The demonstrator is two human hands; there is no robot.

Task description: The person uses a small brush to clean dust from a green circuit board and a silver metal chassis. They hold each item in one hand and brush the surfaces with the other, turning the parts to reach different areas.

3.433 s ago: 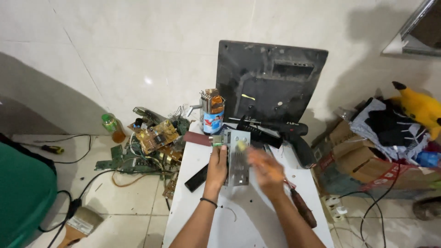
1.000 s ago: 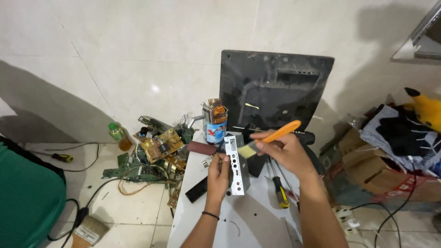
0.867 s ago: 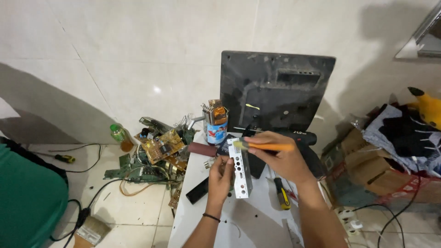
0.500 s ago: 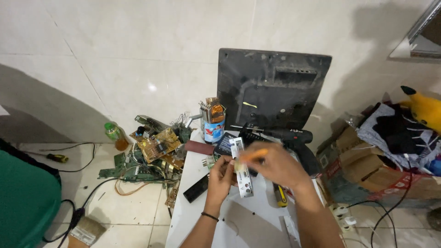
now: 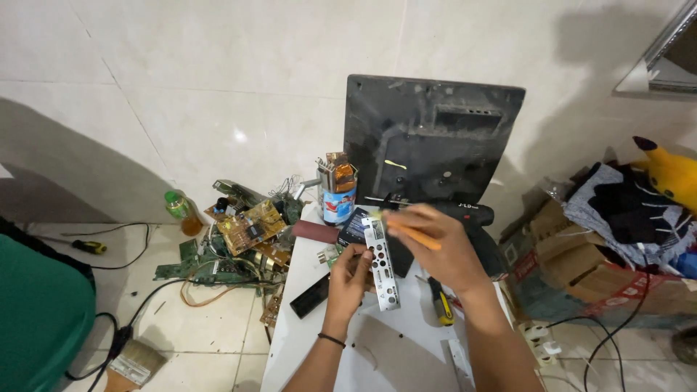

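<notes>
The right hand point(image 5: 446, 250), which a second ago held the orange-handled brush point(image 5: 412, 236) high, has come down onto the perforated metal plate point(image 5: 382, 265); its grip is closed on the brush. The left hand point(image 5: 350, 272) pinches the plate above the worktop point(image 5: 392, 356) near its far edge

The right hand point(image 5: 443, 250) hides most of the orange-handled brush point(image 5: 412, 236) — its bristles blurred, indistinct.

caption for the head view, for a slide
Left hand holds a perforated metal bracket over a white table while the right hand brushes it with an orange-handled brush.
</notes>
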